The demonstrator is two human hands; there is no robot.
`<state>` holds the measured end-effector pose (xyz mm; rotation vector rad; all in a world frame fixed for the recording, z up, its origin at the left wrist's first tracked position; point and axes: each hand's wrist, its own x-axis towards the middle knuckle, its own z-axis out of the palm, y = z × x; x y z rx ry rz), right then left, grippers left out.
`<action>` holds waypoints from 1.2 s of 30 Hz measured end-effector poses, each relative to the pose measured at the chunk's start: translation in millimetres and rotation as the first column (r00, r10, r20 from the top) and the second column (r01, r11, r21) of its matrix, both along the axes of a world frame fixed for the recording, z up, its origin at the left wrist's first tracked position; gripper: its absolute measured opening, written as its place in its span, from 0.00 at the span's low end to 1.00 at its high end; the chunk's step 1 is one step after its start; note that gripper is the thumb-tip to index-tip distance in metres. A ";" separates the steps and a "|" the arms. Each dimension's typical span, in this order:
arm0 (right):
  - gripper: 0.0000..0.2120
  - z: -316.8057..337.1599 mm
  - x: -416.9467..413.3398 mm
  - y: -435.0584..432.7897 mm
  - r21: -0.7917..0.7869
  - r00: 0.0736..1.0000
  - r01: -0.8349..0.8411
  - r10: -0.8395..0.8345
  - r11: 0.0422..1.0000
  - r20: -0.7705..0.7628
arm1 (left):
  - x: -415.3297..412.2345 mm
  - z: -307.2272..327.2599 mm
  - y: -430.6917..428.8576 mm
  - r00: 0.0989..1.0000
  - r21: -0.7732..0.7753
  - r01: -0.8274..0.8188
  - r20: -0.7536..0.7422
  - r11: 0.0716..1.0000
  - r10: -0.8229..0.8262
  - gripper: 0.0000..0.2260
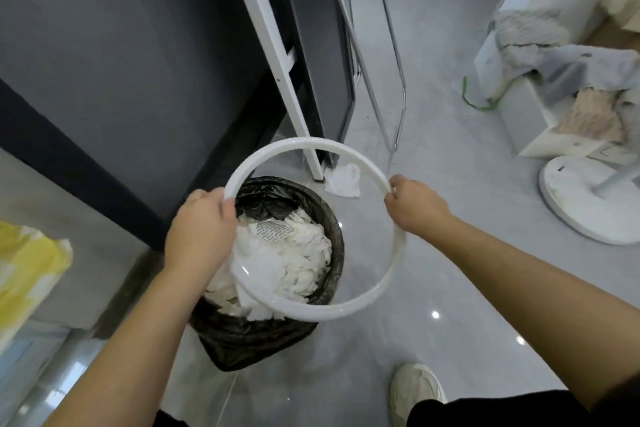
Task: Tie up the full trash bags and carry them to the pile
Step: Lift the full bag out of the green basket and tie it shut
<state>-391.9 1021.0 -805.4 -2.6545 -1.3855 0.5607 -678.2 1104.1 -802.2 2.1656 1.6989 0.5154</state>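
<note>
Holding the white retaining ring point(313, 229) clear of the bin, both hands were clamped on it: left hand point(199, 230) on the near-left arc, right hand point(414, 204) pinching the far-right arc, ring tilted above and right of the bin mouth. Black trash bag point(263, 333) sat on the grey floor point(433, 288) just below, its edge folded down over the bin, which was otherwise hidden. Bag was heaped with crumpled white paper waste point(287, 253), so probably light and bulky; thin film, soft, likely to tear if yanked. Best hold looks like the loose folded-over edge, gathered evenly at the top into a neck for the knot. One stray tissue point(344, 180) lay on the floor beyond the ring. A printed scrap point(273, 230) in the waste carried fine text, too small to read. No brands legible. Ring looked rigid, easy to set aside.
</note>
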 end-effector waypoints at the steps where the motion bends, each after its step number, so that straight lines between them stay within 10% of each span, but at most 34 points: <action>1: 0.14 -1.5 19.0 -7.1 0.007 0.998 0.056 -0.056 0.998 0.002 | 18.1 0.8 0.0 0.999 -0.024 0.052 0.011 0.998 -0.051 0.12; 15: 0.10 -70.1 155.4 -124.2 -0.181 0.882 0.462 -0.471 0.868 -0.007 | 171.8 -62.2 -82.0 0.857 -0.478 0.317 0.514 0.819 -0.032 0.12; 21: 0.11 -128.8 169.3 -135.6 -0.206 0.837 0.511 -0.538 0.835 -0.105 | 196.0 -149.1 -99.8 0.869 -0.720 0.195 0.441 0.666 0.223 0.25; 26: 0.16 -194.6 157.0 -134.5 -0.224 0.760 0.551 -0.594 0.804 -0.263 | 197.0 -268.6 -100.6 0.868 -0.841 0.010 0.275 0.541 0.412 0.16; 36: 0.31 -250.3 150.8 -147.3 -0.206 0.543 0.661 -0.649 0.722 -0.532 | 211.1 -272.5 -100.4 0.834 -0.855 -0.016 0.274 0.518 0.478 0.21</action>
